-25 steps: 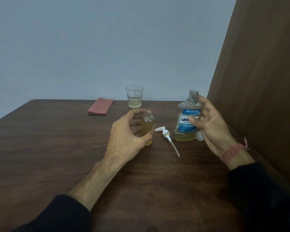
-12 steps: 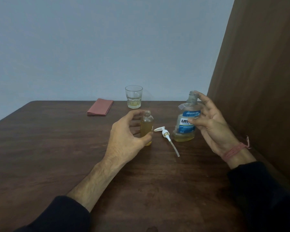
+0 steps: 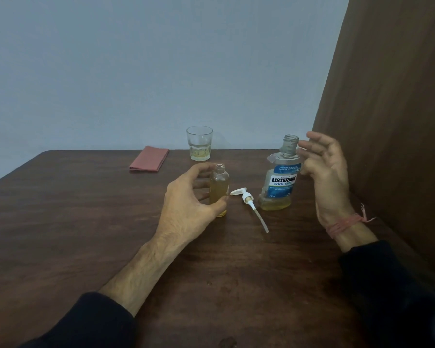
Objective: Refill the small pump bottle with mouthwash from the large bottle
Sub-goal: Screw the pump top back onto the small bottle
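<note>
The small bottle (image 3: pixel 219 189) stands uncapped on the table, holding yellow liquid. My left hand (image 3: pixel 186 202) curls round it, thumb in front near its base and fingers behind. Its white pump head (image 3: pixel 246 197) lies on the table just to the right, with the tube pointing toward me. The large mouthwash bottle (image 3: pixel 280 182), blue-labelled and uncapped, leans slightly, with a little yellow liquid at the bottom. My right hand (image 3: pixel 324 172) is beside its neck and shoulder with fingers spread and loosely straight. Whether it touches the bottle is unclear.
A glass (image 3: pixel 199 143) with a little yellowish liquid stands at the back of the brown table (image 3: pixel 86 222). A folded red cloth (image 3: pixel 149 159) lies to its left. A brown panel (image 3: pixel 392 121) rises close along the right side.
My right hand has risen from the large bottle's label to its neck. The large bottle has gone from upright to a slight lean. My left hand and the small bottle have stayed put.
</note>
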{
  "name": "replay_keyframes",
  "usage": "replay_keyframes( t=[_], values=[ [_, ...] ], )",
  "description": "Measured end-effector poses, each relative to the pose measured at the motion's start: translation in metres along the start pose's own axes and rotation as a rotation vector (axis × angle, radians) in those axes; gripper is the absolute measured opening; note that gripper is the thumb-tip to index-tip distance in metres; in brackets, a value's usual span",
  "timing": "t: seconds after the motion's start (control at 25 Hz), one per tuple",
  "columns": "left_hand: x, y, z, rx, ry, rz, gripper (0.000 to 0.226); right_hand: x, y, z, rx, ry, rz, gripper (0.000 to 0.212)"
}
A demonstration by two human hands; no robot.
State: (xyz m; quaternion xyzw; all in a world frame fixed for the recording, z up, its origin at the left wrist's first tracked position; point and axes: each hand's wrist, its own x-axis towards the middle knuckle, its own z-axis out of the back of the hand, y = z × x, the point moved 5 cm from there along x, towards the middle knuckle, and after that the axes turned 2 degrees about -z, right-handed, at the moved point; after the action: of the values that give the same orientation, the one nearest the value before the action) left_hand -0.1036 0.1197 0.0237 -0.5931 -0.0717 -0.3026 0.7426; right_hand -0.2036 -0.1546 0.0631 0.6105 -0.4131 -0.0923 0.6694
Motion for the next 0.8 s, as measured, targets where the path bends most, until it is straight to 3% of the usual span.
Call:
replay_keyframes(
  t=[0.12, 0.32, 0.48, 0.6, 0.8],
  values=[
    [0.001, 0.001, 0.0, 0.009, -0.001, -0.008, 0.072, -0.008, 0.011, 0.0, -0.091, -0.098, 0.152, 0.051],
    [0.001, 0.006, -0.001, 0.009, -0.015, -0.018, 0.069, -0.034, 0.043, -0.009, -0.44, -0.248, 0.599, 0.029],
    [0.002, 0.006, 0.0, 0.042, -0.009, -0.03, 0.068, -0.056, 0.052, -0.038, -0.522, -0.071, 0.792, 0.016],
    [0.002, 0.004, 0.0, 0.052, -0.021, -0.037, 0.067, -0.066, 0.045, -0.055, -0.549, 0.141, 0.754, 0.007],
    [0.001, 0.002, 0.001, 0.084, -0.02, -0.062, 0.068, -0.064, 0.025, -0.068, -0.854, 0.339, 0.537, 0.005]
  ],
)
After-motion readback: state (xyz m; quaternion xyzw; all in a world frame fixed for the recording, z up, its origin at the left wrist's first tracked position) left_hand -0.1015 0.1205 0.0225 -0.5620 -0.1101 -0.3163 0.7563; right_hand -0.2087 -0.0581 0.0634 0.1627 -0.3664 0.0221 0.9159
